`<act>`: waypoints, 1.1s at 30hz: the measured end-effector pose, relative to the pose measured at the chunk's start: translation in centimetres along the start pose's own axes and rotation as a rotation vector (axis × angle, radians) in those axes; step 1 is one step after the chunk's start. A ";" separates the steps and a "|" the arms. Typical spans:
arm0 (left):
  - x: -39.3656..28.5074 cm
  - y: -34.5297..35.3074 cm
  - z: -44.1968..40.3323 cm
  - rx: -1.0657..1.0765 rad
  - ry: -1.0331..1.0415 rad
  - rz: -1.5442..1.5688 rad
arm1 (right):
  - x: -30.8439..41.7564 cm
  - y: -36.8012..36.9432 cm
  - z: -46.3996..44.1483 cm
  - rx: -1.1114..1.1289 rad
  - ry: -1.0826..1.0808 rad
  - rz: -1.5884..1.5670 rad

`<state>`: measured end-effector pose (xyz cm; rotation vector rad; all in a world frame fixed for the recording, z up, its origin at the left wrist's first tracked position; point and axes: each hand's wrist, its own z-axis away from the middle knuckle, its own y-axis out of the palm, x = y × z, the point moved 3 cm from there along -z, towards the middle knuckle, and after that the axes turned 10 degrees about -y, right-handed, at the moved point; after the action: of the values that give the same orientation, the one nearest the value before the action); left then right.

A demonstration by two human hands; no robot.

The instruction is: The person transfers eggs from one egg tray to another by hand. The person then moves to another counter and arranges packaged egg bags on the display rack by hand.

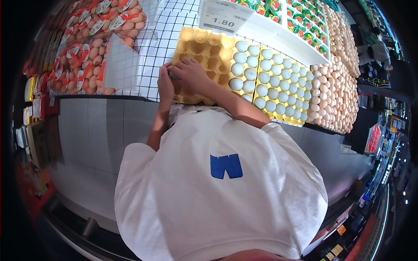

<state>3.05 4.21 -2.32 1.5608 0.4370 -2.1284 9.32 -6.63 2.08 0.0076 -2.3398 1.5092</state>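
Observation:
My left hand (165, 80) is at the left edge of a yellow egg tray (204, 37), its fingers curled. Beside it and partly over it, my right hand (191, 73) is bent inward with its fingers closed. A small pale-blue egg (173, 75) shows between the two hands, mostly hidden by the fingers. The left part of the tray has bare hollows, while several pale-blue eggs (237, 69) sit in its right columns. Another yellow tray (261, 65), filled with pale-blue eggs, adjoins it on the right.
Packed brown eggs (89, 54) with red bands lie at left beside a clear divider (122, 65). A price sign (224, 17) reading 1.80 stands behind the tray. Boxed, wrapped eggs (305, 26) are at back right, and loose brown eggs (333, 95) are piled at right.

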 end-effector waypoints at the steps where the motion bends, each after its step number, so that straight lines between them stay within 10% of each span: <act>1: -0.1 0.0 0.0 -0.005 -0.007 -0.021 | 0.1 -0.4 -0.1 0.091 0.018 -0.028; 10: -0.5 0.5 0.6 0.014 0.055 -0.006 | -2.2 -6.0 6.5 -0.553 0.770 -1.747; 16: 0.5 0.3 -0.1 0.001 0.028 -0.029 | -1.4 -7.7 12.2 -0.769 0.575 -1.915; 20: 1.0 0.3 -0.4 0.045 0.033 -0.018 | -0.1 -8.4 14.7 -0.923 0.679 -1.658; 26: 0.6 0.4 0.0 0.030 0.137 -0.103 | 2.9 -8.9 16.8 -0.449 0.714 -0.099; 33: -0.7 0.5 0.9 0.030 0.193 -0.222 | 4.1 -6.8 16.7 -0.359 0.622 0.259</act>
<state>2.78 3.41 -1.39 1.8172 0.6746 -2.1601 1.96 -23.55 3.17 -0.7640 -2.0924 0.9677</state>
